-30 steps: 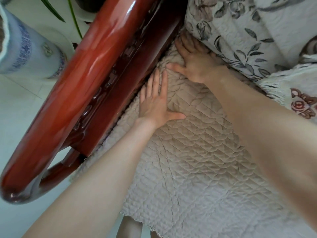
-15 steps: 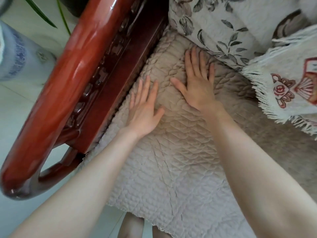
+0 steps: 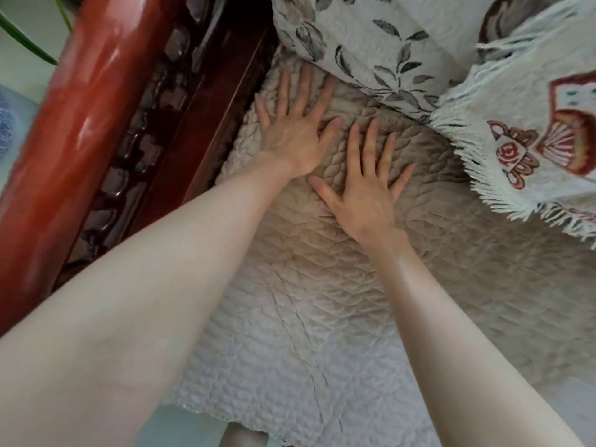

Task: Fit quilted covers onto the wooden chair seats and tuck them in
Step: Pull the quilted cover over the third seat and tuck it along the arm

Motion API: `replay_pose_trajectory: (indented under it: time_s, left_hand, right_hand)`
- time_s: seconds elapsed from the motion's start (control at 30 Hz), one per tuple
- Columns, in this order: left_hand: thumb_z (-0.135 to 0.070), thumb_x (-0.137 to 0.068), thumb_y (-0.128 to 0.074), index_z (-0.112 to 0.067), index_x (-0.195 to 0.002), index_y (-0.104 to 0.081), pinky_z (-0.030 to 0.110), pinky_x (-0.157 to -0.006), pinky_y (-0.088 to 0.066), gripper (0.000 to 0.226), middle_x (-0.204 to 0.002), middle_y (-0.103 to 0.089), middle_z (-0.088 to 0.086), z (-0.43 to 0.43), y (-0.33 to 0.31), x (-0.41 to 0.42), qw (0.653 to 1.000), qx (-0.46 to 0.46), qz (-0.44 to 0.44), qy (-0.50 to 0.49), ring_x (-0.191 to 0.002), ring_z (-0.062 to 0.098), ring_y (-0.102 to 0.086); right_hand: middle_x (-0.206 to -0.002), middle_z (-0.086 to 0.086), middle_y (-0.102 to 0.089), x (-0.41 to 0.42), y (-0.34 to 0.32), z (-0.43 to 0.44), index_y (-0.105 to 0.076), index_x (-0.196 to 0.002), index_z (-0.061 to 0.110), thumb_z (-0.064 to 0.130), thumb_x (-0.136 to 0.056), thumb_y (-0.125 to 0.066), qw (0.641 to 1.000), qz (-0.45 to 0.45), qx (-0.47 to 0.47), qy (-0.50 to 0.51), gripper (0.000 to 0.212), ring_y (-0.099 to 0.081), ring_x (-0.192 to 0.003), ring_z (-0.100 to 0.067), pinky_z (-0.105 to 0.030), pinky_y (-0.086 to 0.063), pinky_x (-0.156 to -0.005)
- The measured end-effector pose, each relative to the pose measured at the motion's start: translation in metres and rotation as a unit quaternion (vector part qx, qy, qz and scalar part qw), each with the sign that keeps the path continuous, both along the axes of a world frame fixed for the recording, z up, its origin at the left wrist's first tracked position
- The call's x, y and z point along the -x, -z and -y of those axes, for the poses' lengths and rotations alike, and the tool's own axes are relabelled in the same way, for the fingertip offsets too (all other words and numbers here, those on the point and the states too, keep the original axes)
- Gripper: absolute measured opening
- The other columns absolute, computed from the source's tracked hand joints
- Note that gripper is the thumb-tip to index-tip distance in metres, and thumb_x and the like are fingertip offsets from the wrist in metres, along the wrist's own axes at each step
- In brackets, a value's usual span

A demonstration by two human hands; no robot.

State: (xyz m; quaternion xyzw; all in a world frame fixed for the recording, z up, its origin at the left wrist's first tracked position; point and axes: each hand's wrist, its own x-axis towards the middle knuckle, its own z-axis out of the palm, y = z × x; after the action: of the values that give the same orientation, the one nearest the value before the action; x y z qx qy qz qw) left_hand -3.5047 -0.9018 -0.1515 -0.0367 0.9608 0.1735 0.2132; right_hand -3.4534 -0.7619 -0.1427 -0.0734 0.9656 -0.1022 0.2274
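Both hands are pressing flat on the quilted cover (image 3: 322, 301), which is lying spread over the chair seat under and around them, its scalloped front edge hanging off the seat well behind the wrists. The left hand (image 3: 295, 137) is resting with fingers straight and fanned apart, gripping nothing, its fingertips reaching to where the floral cushion (image 3: 371, 37) is sitting on the cover. The right hand (image 3: 364, 191) is lying just beside it, thumb side to thumb side, fingers likewise splayed and holding nothing. The likely trouble is sitting right around the left hand: on its little-finger side the cover's edge is lying puffed up along the carved wooden armrest (image 3: 80, 124) rather than going down out of sight, so pushing forward with flat palms is probably going to ruck the quilting into ridges instead of feeding it into the gap. Beyond the fingertips the cushion is weighing on the fabric, and dragging against that could be pulling the front edge askew. Off the right hand's little-finger side the fringed throw (image 3: 532, 124) is trailing onto the cover, and its tassels may be getting caught and tucked in with it.
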Motion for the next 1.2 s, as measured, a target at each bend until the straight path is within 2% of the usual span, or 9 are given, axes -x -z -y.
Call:
replay_pose_trajectory:
  time_s: [0.1, 0.33, 0.47, 0.6, 0.8, 0.87, 0.97, 1.13, 1.2]
  left_hand:
    - [-0.069, -0.093, -0.016, -0.038, -0.151, 0.004, 0.059, -0.114, 0.005, 0.069, -0.160, 0.017, 0.000, 0.006, 0.003, 0.016, 0.999, -0.002, 0.037, -0.001, -0.145, 0.026, 0.020]
    - [-0.076, -0.088, -0.018, -0.040, -0.151, 0.001, 0.055, -0.116, -0.008, 0.075, -0.161, 0.012, -0.002, 0.015, 0.011, 0.029, 0.998, -0.006, 0.055, 0.004, -0.147, 0.023, 0.012]
    - [-0.069, -0.092, -0.020, -0.036, -0.152, -0.003, 0.055, -0.116, -0.005, 0.070, -0.161, 0.008, 0.001, 0.008, -0.003, 0.024, 0.999, -0.001, 0.027, -0.021, -0.147, 0.023, 0.013]
    - [-0.077, -0.087, -0.019, -0.029, -0.153, 0.003, 0.051, -0.116, 0.008, 0.084, -0.160, 0.013, 0.010, -0.003, -0.002, 0.028, 0.998, 0.047, 0.038, -0.022, -0.145, 0.033, 0.019]
    - [-0.077, -0.087, -0.019, -0.027, -0.153, 0.004, 0.050, -0.118, 0.001, 0.087, -0.160, 0.012, 0.011, -0.005, 0.015, 0.041, 0.998, 0.048, 0.043, -0.026, -0.146, 0.032, 0.013]
    - [-0.078, -0.086, -0.022, -0.028, -0.153, 0.000, 0.050, -0.118, -0.004, 0.087, -0.161, 0.008, 0.010, -0.004, 0.019, 0.045, 0.998, 0.043, 0.037, -0.026, -0.147, 0.031, 0.008]
    - [-0.082, -0.082, -0.025, -0.029, -0.153, -0.004, 0.051, -0.117, -0.009, 0.091, -0.161, 0.004, 0.009, 0.001, 0.015, 0.047, 0.998, 0.031, 0.043, -0.036, -0.148, 0.029, 0.002]
    - [-0.071, -0.090, -0.026, -0.023, -0.153, -0.011, 0.052, -0.117, -0.003, 0.081, -0.160, -0.003, 0.013, -0.014, -0.001, 0.021, 0.995, 0.061, -0.046, -0.069, -0.147, 0.034, 0.000]
    - [-0.059, -0.097, -0.026, -0.024, -0.153, -0.015, 0.052, -0.116, 0.000, 0.067, -0.160, -0.006, 0.013, -0.034, -0.007, -0.003, 0.993, 0.071, -0.098, -0.007, -0.147, 0.034, 0.000]
  right_hand:
    - [-0.160, 0.003, 0.023, 0.006, 0.004, 0.000, 0.014, -0.152, 0.031, 0.080, -0.082, -0.030, 1.000, 0.008, 0.001, -0.003, 0.096, 0.024, -0.145, -0.028, -0.065, 0.017, -0.107]
    - [-0.161, 0.005, 0.020, 0.021, 0.010, 0.002, 0.012, -0.153, 0.032, 0.086, -0.076, -0.032, 1.000, 0.024, -0.011, -0.012, 0.103, 0.021, -0.147, -0.025, -0.068, 0.013, -0.108]
    - [-0.160, 0.005, 0.024, -0.004, 0.005, -0.001, 0.016, -0.152, 0.029, 0.085, -0.077, -0.027, 1.000, -0.003, -0.009, 0.005, 0.103, 0.025, -0.145, -0.024, -0.069, 0.014, -0.108]
    - [-0.159, 0.003, 0.024, -0.027, 0.009, -0.008, 0.017, -0.152, 0.026, 0.083, -0.080, -0.021, 0.999, -0.016, -0.013, 0.024, 0.099, 0.025, -0.145, -0.023, -0.066, 0.019, -0.107]
    - [-0.163, -0.010, -0.001, -0.071, 0.011, -0.011, -0.002, -0.154, 0.018, 0.074, -0.086, -0.028, 0.990, -0.104, -0.004, 0.094, 0.092, 0.005, -0.148, -0.031, -0.066, 0.008, -0.109]
    - [-0.163, -0.008, 0.004, -0.064, 0.011, -0.013, 0.003, -0.154, 0.021, 0.075, -0.085, -0.030, 0.992, -0.096, -0.001, 0.085, 0.094, 0.009, -0.147, -0.033, -0.069, 0.007, -0.107]
    - [-0.160, -0.002, 0.022, -0.044, 0.013, -0.016, 0.015, -0.152, 0.027, 0.079, -0.082, -0.034, 0.998, -0.027, 0.009, 0.061, 0.099, 0.024, -0.145, -0.032, -0.071, 0.013, -0.106]
    - [-0.160, 0.006, 0.022, -0.053, 0.014, -0.031, 0.010, -0.153, 0.034, 0.085, -0.078, -0.033, 0.999, -0.015, 0.014, 0.044, 0.100, 0.023, -0.146, -0.021, -0.069, 0.014, -0.108]
    - [-0.161, 0.007, 0.018, -0.069, 0.012, -0.041, 0.008, -0.153, 0.035, 0.084, -0.079, -0.030, 0.999, -0.014, 0.004, 0.048, 0.097, 0.019, -0.147, -0.015, -0.069, 0.013, -0.107]
